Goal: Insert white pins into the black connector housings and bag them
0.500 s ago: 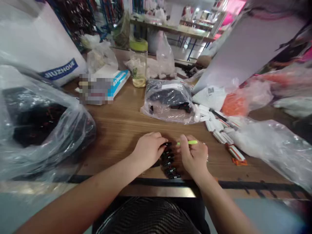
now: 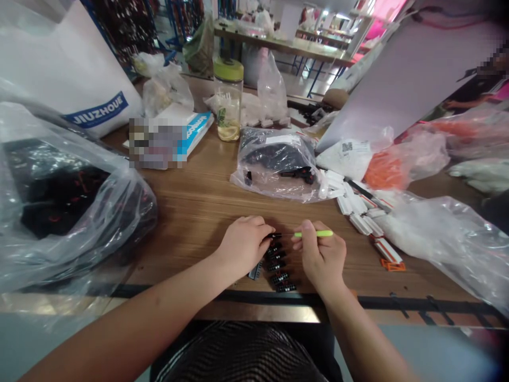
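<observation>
My left hand is closed, pinching a small black connector at its fingertips. My right hand is wrapped round a thin-tipped tool with a yellow-green handle. The tool lies nearly level, and its fine shaft points left at the pinched connector; whether the tip touches it I cannot tell. Below, between both hands, several more black connectors lie in a column on the wooden table. Partly behind my left hand, a grey ribbed strip shows.
A clear bag of black parts lies ahead, with a lidded bottle behind it. White pieces and an orange-and-white piece lie right. A large plastic bag stands left. The table's front edge is close to me.
My right hand has shifted a little right with the tool, widening the distance between its handle and the connector. My left hand stays on the connector. The view has shifted slightly.
</observation>
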The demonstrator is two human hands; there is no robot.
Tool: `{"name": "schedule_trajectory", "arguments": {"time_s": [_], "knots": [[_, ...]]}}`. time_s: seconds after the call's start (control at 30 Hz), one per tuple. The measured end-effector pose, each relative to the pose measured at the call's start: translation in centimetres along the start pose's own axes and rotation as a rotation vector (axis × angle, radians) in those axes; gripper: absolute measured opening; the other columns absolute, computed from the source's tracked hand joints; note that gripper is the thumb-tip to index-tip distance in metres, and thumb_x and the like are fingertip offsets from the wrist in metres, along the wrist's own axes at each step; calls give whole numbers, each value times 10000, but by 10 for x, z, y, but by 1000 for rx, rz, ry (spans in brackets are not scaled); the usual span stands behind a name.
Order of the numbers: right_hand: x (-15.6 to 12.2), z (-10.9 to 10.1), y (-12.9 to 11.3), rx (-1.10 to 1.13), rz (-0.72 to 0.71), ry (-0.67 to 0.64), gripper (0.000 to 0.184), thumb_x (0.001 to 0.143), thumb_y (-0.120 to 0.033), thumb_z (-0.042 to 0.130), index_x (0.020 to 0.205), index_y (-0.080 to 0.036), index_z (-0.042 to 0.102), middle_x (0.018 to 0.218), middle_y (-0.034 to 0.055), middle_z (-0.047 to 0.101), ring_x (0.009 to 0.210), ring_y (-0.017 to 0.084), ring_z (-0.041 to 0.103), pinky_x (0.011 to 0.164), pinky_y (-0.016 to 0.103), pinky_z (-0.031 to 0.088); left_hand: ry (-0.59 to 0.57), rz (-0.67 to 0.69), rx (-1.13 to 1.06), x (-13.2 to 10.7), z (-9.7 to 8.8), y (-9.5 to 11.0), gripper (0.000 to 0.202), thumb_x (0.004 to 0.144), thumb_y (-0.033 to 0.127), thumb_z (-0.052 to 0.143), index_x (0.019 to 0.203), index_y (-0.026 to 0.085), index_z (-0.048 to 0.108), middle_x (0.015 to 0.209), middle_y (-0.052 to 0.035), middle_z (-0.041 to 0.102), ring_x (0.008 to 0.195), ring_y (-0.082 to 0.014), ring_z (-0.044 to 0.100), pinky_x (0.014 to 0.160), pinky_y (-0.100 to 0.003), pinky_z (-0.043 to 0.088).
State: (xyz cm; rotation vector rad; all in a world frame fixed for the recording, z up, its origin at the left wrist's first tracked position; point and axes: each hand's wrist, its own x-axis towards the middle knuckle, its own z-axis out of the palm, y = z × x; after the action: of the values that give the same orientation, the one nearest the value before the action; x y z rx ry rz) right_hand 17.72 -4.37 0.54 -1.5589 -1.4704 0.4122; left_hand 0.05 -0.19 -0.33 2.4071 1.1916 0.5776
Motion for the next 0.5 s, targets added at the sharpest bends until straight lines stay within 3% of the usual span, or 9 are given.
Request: {"name": "schedule_trajectory", "arguments": {"time_s": [0.2,0.43,0.5], "knots": [[1,-3,-2,-38,-45,-39,342,991,-335,479,748,-181,664,592,-14,667,481,101,626,537,240,479,3,-1,-1,0,1,-1,198,870,178,679,1055,174,752,932,-55,717,885,-249,668,865,-430,544],[1,-4,-10,-215,-221,-160,330,990,-313,473,759,-177,664,629,14,667,552,125,630,570,268,460,-35,-31,29,1,-3,3,187,880,183,656,1043,192,748,921,-52,717,888,-256,668,850,-432,540],[1,-8,-12,-171,-218,-136,331,990,-312,477,759,-178,673,624,9,664,538,120,624,555,259,461,-34,-30,27,1,-3,2,187,881,181,655,1044,193,746,925,-52,719,887,-252,665,854,-428,533]]}}
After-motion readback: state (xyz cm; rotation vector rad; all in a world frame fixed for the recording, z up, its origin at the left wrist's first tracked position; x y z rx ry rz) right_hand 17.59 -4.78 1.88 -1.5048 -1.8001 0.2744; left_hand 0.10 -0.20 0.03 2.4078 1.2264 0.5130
